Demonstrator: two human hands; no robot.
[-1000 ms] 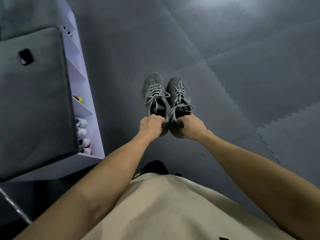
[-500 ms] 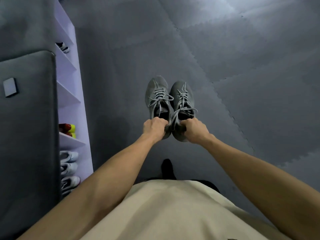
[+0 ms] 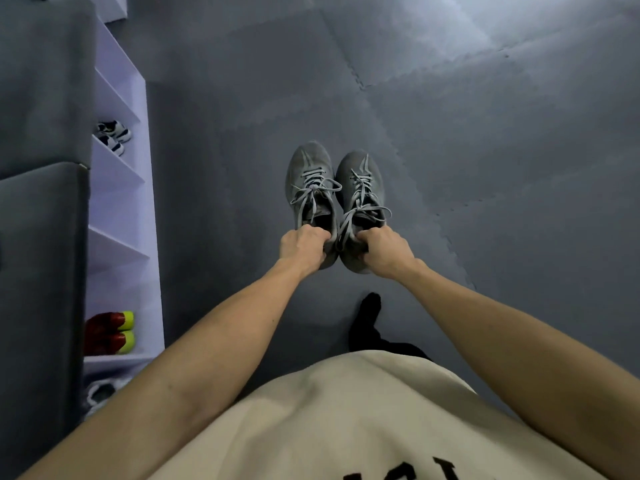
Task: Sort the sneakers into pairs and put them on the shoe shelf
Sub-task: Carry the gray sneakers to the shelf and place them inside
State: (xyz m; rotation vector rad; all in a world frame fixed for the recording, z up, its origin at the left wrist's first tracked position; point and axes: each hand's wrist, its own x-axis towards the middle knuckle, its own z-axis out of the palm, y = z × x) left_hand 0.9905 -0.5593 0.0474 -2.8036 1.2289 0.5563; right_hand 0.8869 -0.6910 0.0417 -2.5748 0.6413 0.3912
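Note:
I hold a pair of grey lace-up sneakers side by side above the floor, toes pointing away from me. My left hand (image 3: 304,247) grips the heel of the left grey sneaker (image 3: 310,178). My right hand (image 3: 385,250) grips the heel of the right grey sneaker (image 3: 360,183). The white shoe shelf (image 3: 121,209) stands at the left, its open compartments facing right. It holds a dark-and-white pair (image 3: 112,136) higher up, a red pair with yellow-green toes (image 3: 110,332) lower down, and a pale sneaker (image 3: 100,393) below that.
Grey interlocking foam mats (image 3: 485,168) cover the floor. A grey padded block (image 3: 38,271) lies over the shelf's left side. My black-socked foot (image 3: 367,317) stands on the mat below the sneakers, and my beige shirt fills the bottom of the view.
The view has shifted along the shelf: the red pair has slid lower and the dark-and-white pair has come further into view. Both hands keep the same grip on the grey sneakers.

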